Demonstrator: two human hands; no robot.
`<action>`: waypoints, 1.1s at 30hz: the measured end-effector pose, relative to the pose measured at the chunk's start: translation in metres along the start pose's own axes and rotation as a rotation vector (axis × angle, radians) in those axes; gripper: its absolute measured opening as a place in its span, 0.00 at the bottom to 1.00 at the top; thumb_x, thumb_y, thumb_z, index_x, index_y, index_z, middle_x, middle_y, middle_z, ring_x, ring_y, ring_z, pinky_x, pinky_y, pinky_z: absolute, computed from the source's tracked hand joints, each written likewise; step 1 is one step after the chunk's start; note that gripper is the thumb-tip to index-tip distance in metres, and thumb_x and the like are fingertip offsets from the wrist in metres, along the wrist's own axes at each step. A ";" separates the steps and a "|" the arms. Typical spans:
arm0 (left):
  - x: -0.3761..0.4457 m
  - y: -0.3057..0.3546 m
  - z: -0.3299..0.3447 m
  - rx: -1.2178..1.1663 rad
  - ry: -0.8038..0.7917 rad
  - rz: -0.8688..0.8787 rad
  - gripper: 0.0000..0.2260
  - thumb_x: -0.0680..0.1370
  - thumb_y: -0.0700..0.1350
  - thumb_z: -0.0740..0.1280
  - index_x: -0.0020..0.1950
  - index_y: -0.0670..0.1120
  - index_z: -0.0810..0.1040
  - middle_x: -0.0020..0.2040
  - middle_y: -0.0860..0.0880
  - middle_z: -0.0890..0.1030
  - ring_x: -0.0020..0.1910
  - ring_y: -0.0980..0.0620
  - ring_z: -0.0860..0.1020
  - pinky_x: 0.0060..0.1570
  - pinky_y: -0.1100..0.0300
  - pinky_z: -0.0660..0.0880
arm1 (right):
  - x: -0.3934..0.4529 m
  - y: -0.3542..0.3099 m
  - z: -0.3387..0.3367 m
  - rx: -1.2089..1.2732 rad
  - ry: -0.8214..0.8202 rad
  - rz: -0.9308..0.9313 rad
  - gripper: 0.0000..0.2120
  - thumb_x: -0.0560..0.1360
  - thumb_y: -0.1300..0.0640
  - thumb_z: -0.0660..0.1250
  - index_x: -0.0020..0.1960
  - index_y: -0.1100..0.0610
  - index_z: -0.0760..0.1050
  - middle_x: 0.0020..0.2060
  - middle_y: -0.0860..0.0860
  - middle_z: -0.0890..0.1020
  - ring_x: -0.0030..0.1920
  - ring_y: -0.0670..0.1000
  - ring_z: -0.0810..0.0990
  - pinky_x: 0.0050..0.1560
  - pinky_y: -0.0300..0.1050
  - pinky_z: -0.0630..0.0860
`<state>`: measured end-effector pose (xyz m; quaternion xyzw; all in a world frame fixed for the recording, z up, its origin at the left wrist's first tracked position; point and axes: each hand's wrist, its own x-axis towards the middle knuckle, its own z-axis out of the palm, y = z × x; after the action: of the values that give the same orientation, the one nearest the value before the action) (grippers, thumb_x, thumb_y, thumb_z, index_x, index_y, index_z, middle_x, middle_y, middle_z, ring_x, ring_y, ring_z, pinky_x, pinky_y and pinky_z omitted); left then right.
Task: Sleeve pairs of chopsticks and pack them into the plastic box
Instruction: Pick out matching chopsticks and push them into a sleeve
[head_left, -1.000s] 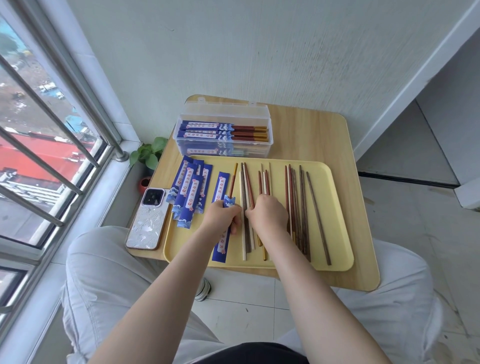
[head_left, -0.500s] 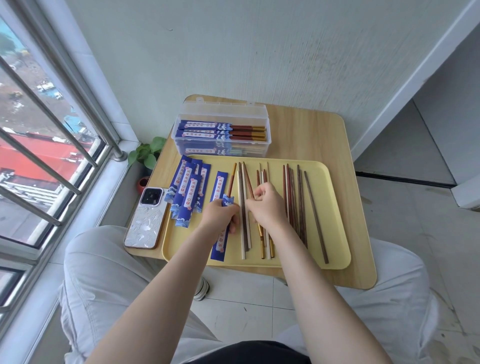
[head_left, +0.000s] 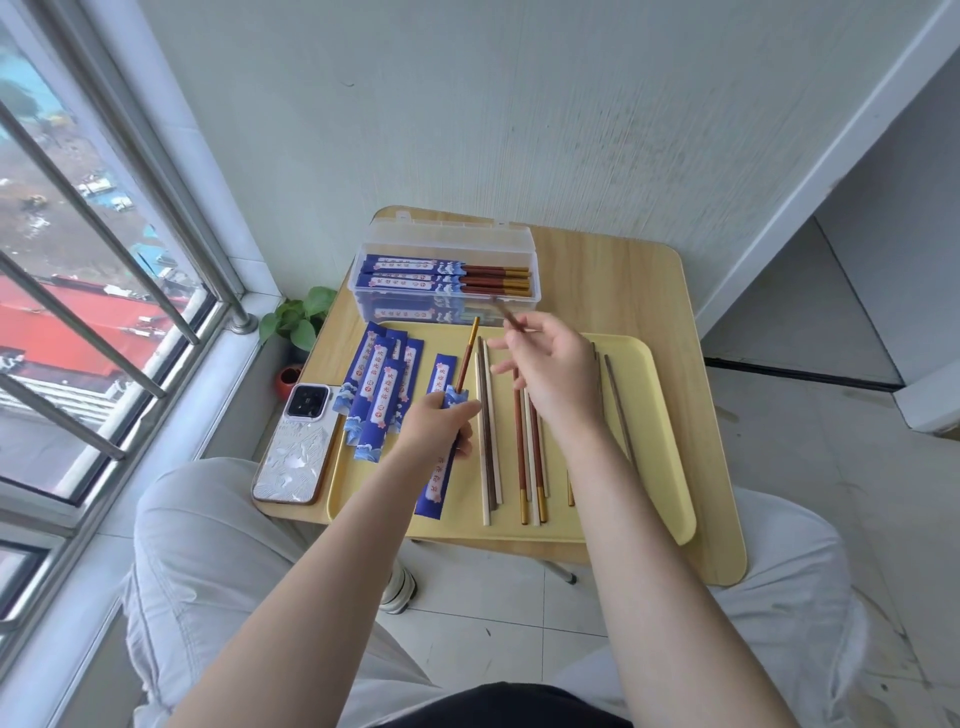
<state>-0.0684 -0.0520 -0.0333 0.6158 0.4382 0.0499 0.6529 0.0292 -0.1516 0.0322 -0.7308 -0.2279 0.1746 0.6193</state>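
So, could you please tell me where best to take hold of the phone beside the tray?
Grip the phone across its long edges, coming from above on its near half. It lies flat, camera end away from you, its right edge close against the tray, so the left side is freer.

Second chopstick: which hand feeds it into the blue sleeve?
Right. The right hand already pinches the loose chopstick; the left hand grips the blue sleeve, one chopstick inside.
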 end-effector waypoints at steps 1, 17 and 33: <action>0.001 0.001 0.000 0.026 0.008 0.007 0.09 0.79 0.45 0.71 0.49 0.41 0.74 0.34 0.46 0.78 0.27 0.51 0.76 0.32 0.59 0.79 | 0.000 -0.004 0.000 0.021 0.029 -0.037 0.04 0.82 0.59 0.65 0.54 0.54 0.79 0.39 0.50 0.86 0.32 0.50 0.82 0.30 0.37 0.74; -0.006 0.009 0.000 0.254 0.025 0.133 0.08 0.76 0.47 0.72 0.44 0.45 0.76 0.34 0.47 0.75 0.32 0.51 0.73 0.36 0.58 0.77 | 0.013 -0.011 0.001 -0.047 0.236 -0.123 0.12 0.84 0.54 0.57 0.46 0.53 0.76 0.30 0.47 0.74 0.32 0.49 0.73 0.37 0.47 0.72; -0.006 0.033 0.000 0.232 0.017 0.216 0.09 0.76 0.46 0.72 0.42 0.45 0.74 0.34 0.46 0.74 0.31 0.51 0.72 0.35 0.59 0.76 | 0.021 -0.025 0.002 -0.061 0.118 -0.092 0.12 0.84 0.56 0.59 0.45 0.54 0.77 0.29 0.46 0.74 0.30 0.46 0.71 0.36 0.43 0.69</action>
<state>-0.0570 -0.0481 -0.0023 0.7301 0.3779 0.0741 0.5645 0.0422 -0.1352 0.0571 -0.7469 -0.2296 0.0956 0.6167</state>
